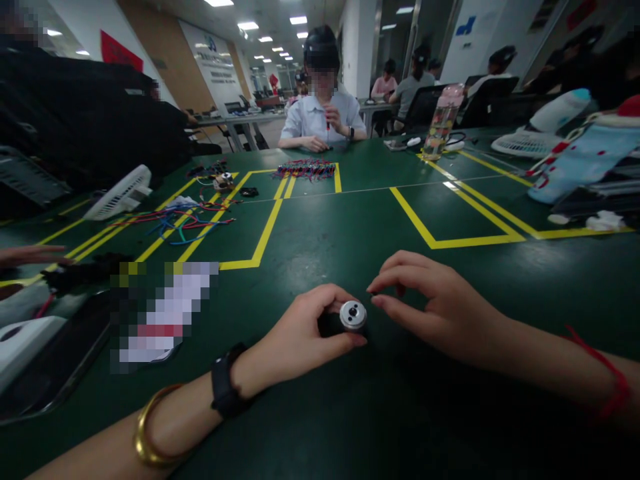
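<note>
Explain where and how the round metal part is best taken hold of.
The round metal part is probably best gripped around its curved side wall, coming from the left, thumb on the near side and fingers on the far side. Its circular face, with small dark holes, points up, so a side grip leaves that face uncovered. The left hand holds it this way.

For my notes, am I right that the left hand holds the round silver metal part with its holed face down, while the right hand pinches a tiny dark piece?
No: in the head view, the holed face of the round silver metal part is up; the left hand holds it, and the right hand pinches a tiny dark piece.
</note>
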The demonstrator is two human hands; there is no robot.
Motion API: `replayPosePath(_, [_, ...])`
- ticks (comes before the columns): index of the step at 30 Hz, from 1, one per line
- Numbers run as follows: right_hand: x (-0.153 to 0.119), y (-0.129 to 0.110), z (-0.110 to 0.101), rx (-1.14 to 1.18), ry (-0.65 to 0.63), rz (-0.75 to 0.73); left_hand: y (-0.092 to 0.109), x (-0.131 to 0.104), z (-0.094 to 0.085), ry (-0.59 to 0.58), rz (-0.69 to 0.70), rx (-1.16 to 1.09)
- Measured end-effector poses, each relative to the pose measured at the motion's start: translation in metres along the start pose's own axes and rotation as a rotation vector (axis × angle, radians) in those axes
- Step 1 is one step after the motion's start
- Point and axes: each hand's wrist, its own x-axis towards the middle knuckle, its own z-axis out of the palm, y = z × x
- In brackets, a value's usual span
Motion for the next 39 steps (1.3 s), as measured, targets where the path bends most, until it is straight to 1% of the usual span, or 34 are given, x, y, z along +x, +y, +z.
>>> replayPosePath(2, [0.009, -0.006, 0.001, 0.023, 0.017, -0.047, -0.001, 0.0, 0.0, 0.006, -0.002, 0.025])
replayPosePath(6, [0.015, -0.012, 0.008, 0.016, -0.096, -0.067, -0.002, 0.001, 0.001, 0.02, 0.014, 0.056])
replayPosePath(8, [0.013, -0.013, 0.008, 0.021, -0.124, -0.052, -0.002, 0.001, 0.001, 0.013, 0.025, 0.051])
replayPosePath(10, [0.012, -0.012, 0.005, 0.045, -0.122, -0.05, -0.002, 0.001, 0.001, 0.005, 0.024, 0.038])
replayPosePath(12, [0.009, -0.009, 0.0, 0.084, -0.083, -0.038, -0.001, 0.001, 0.001, 0.006, 0.021, 0.018])
replayPosePath(14, [0.006, 0.0, -0.004, 0.127, -0.028, 0.026, 0.0, 0.001, 0.0, 0.003, 0.02, -0.01])
replayPosePath(16, [0.002, 0.015, -0.005, 0.184, 0.001, 0.153, 0.0, 0.001, 0.0, -0.007, 0.023, -0.042])
replayPosePath(18, [-0.004, 0.031, -0.002, 0.276, -0.001, 0.312, 0.0, 0.001, 0.0, -0.018, 0.021, -0.058])
replayPosePath(19, [-0.006, 0.039, 0.0, 0.312, 0.031, 0.363, 0.0, 0.001, 0.0, -0.021, 0.019, -0.058])
replayPosePath(21, [-0.01, 0.048, 0.004, 0.366, 0.071, 0.422, 0.0, 0.001, -0.001, -0.028, 0.012, -0.044])
replayPosePath(22, [-0.012, 0.05, 0.006, 0.384, 0.076, 0.428, 0.0, 0.001, -0.001, -0.029, 0.01, -0.034])
replayPosePath(24, [-0.013, 0.048, 0.009, 0.396, 0.046, 0.418, 0.0, 0.0, -0.001, -0.033, 0.009, -0.012])
replayPosePath(28, [-0.012, 0.041, 0.009, 0.338, 0.0, 0.377, -0.001, 0.0, -0.003, -0.035, 0.005, 0.029])
replayPosePath(33, [-0.012, 0.043, 0.009, 0.282, -0.025, 0.326, -0.001, -0.001, -0.003, -0.03, 0.005, 0.038])
replayPosePath(36, [-0.012, 0.045, 0.012, 0.188, -0.072, 0.243, 0.0, -0.001, -0.002, -0.029, 0.004, 0.031])
replayPosePath(39, [-0.008, 0.042, 0.012, 0.048, -0.17, 0.111, 0.001, 0.0, -0.002, -0.025, 0.004, 0.038])
